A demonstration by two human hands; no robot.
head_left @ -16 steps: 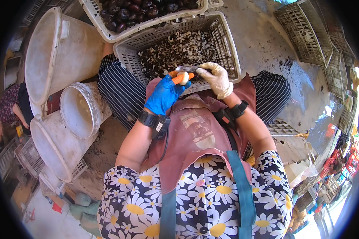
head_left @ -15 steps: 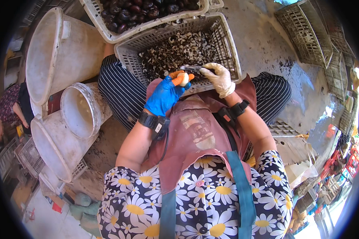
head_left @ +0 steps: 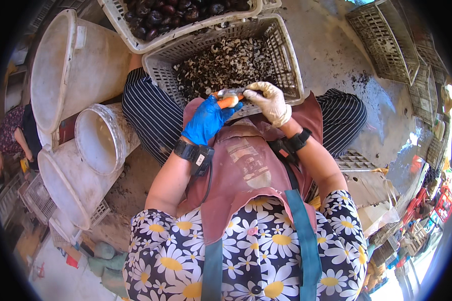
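My left hand [head_left: 205, 121], in a blue glove with orange covers on the fingers, is closed around a small pale peeled piece, which looks like a water chestnut [head_left: 234, 102]. In a whitish glove, my right hand [head_left: 272, 104] grips a small knife [head_left: 231, 92], its blade lying across the top of the piece. The fingers partly hide both things. Both hands are over the near edge of a grey plastic basket [head_left: 290, 65] holding pale and dark peelings [head_left: 226, 62]. Beyond it, another basket [head_left: 196, 30] holds dark, shiny, unpeeled water chestnuts [head_left: 165, 17].
To my left lie a large whitish bucket [head_left: 100, 60], a smaller bucket [head_left: 121, 133] and another tipped bucket [head_left: 68, 173]. Plastic crates [head_left: 381, 42] stand at the far right on the wet floor. Another person [head_left: 12, 133] is at the far left.
My right hand has shifted slightly left and down, bringing the knife across the pale piece. My left fingers have turned, so less of the piece shows.
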